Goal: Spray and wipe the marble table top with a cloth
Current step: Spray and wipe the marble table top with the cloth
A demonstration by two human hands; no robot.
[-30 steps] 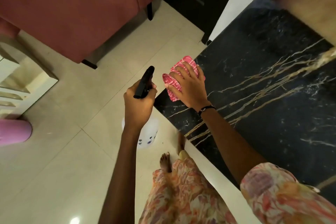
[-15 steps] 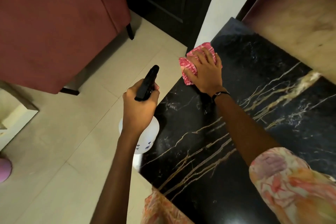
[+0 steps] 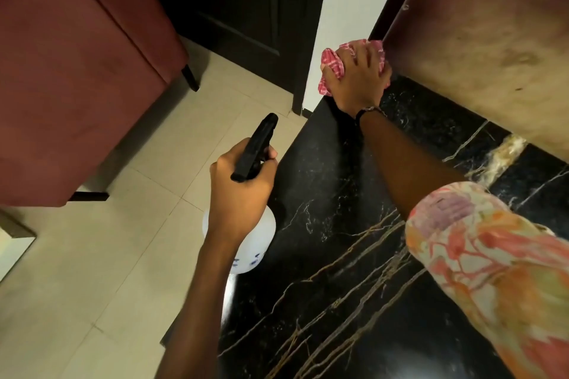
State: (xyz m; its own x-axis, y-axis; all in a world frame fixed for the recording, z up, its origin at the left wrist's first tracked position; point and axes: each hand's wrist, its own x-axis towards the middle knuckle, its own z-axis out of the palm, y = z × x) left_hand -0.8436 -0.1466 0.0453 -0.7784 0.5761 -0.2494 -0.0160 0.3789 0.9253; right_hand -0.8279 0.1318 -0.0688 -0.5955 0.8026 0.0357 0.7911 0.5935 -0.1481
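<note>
Fingers (image 3: 360, 61) pushed cloth (image 3: 332, 63) to table's (image 3: 323, 163) far corner (bunched now)

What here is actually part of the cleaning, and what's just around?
In use: pink cloth under right hand; spray bottle in left hand; black marble table top.

Just around: red sofa; dark door; tiled floor.

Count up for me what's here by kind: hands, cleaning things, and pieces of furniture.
Hands: 2, the left hand and the right hand
Cleaning things: 2, the spray bottle and the pink cloth
Furniture: 2, the black marble table and the red armchair
Total: 6
</note>
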